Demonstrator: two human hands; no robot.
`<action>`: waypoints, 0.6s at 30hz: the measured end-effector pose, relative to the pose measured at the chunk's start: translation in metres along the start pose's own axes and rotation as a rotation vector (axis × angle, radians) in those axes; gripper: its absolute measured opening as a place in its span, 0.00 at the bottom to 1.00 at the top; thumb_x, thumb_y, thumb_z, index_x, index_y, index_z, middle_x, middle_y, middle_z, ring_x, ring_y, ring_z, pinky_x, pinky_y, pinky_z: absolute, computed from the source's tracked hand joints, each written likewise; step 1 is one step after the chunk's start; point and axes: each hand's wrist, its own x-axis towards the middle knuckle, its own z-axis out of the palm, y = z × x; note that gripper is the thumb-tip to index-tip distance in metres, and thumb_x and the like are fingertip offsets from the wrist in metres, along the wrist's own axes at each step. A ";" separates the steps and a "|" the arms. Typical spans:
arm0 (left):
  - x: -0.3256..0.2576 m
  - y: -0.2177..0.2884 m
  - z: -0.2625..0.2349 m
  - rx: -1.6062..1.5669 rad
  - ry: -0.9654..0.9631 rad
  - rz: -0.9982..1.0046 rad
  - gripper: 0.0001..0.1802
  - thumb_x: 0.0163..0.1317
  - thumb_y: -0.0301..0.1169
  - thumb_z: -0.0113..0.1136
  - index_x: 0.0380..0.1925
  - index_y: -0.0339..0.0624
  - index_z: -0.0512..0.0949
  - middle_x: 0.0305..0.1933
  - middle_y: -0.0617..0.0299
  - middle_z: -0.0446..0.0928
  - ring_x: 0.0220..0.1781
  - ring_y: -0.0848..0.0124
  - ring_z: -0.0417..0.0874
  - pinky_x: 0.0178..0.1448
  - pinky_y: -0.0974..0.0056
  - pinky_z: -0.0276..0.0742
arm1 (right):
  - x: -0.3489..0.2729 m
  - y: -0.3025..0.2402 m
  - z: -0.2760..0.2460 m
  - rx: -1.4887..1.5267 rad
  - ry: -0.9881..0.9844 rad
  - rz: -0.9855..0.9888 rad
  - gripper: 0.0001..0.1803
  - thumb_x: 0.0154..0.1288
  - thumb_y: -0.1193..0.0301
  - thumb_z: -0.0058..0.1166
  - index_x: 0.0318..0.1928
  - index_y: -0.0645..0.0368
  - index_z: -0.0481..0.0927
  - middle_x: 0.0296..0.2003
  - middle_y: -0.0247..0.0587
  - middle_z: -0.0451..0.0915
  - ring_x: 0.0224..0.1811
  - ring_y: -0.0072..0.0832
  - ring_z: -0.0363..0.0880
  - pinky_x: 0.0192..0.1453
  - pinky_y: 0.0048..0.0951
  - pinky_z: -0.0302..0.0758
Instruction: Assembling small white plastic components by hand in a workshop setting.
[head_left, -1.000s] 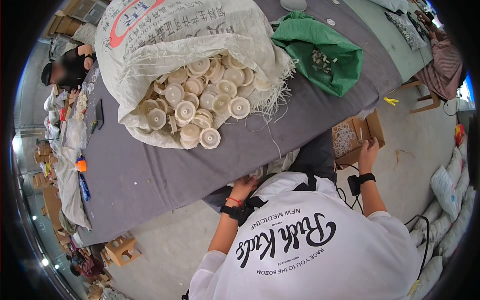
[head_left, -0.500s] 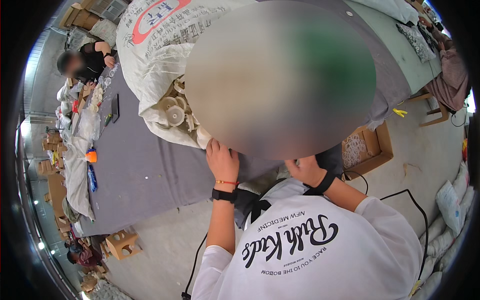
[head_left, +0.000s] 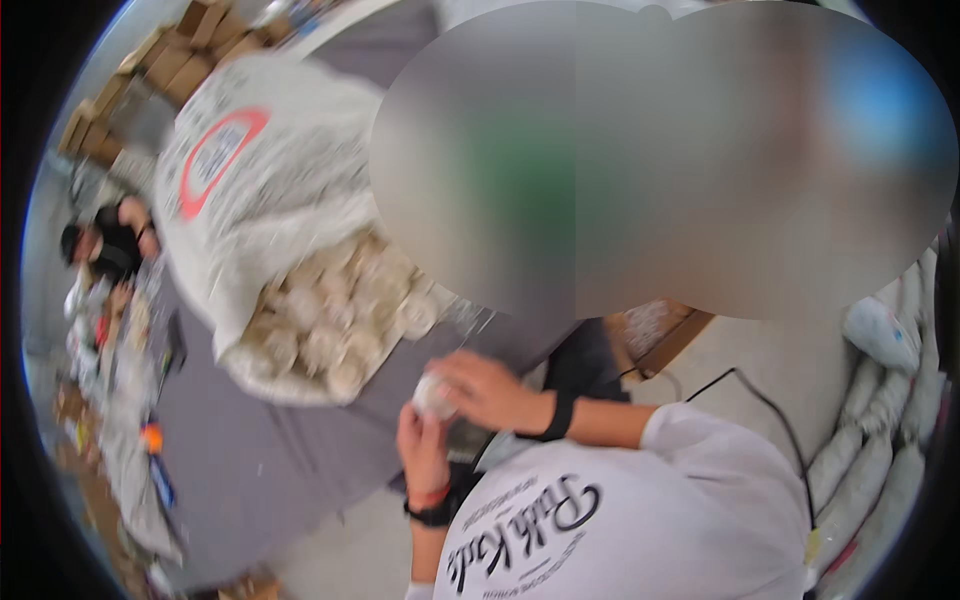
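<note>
A small whitish round plastic piece [head_left: 433,398] is held between my two hands, over the near edge of the grey-covered table. My left hand [head_left: 424,452] grips it from below with thumb and fingertips. Curled over its upper right side are the fingers of my right hand [head_left: 488,392], hiding part of it. Motion blur keeps its exact kind from showing. Just beyond my hands lies a large white woven sack [head_left: 285,190] with its mouth open towards me. Cream-coloured round plastic parts [head_left: 335,310] fill the mouth.
The grey tablecloth [head_left: 225,450] stretches left, with an orange item [head_left: 152,437] and a blue item [head_left: 161,480] near its far-left edge. A co-worker [head_left: 110,240] sits there. An open carton [head_left: 672,340] and a black cable [head_left: 770,415] are at right. Blurred patches cover the upper right.
My hands have come together on the round piece, my right hand moving left. The view has shifted, and the sack's mouth with its parts now shows more fully.
</note>
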 end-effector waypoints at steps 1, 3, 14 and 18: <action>-0.002 -0.003 -0.002 0.058 0.039 0.011 0.15 0.62 0.29 0.47 0.47 0.32 0.63 0.48 0.56 0.69 0.49 0.70 0.72 0.53 0.65 0.69 | -0.001 0.000 0.001 0.023 -0.039 0.007 0.15 0.59 0.68 0.47 0.45 0.62 0.73 0.39 0.48 0.72 0.42 0.43 0.72 0.46 0.35 0.70; -0.006 -0.006 -0.001 0.114 0.095 0.009 0.15 0.62 0.27 0.47 0.46 0.32 0.63 0.47 0.55 0.70 0.46 0.70 0.73 0.50 0.65 0.72 | -0.007 0.010 0.009 0.039 -0.052 -0.034 0.17 0.58 0.68 0.48 0.46 0.63 0.72 0.39 0.47 0.72 0.42 0.41 0.71 0.46 0.35 0.70; -0.007 -0.027 0.008 0.281 0.190 0.039 0.13 0.60 0.26 0.50 0.42 0.30 0.63 0.42 0.54 0.71 0.42 0.71 0.75 0.47 0.66 0.75 | -0.021 0.015 0.004 -0.066 0.092 -0.098 0.09 0.52 0.72 0.51 0.34 0.61 0.74 0.35 0.39 0.71 0.40 0.35 0.70 0.40 0.31 0.70; -0.007 -0.025 0.011 0.319 0.240 0.029 0.13 0.60 0.26 0.50 0.41 0.30 0.63 0.43 0.53 0.71 0.41 0.70 0.75 0.47 0.66 0.75 | -0.018 0.012 0.002 -0.061 0.055 -0.149 0.06 0.54 0.72 0.50 0.32 0.61 0.71 0.33 0.38 0.71 0.36 0.34 0.71 0.37 0.31 0.71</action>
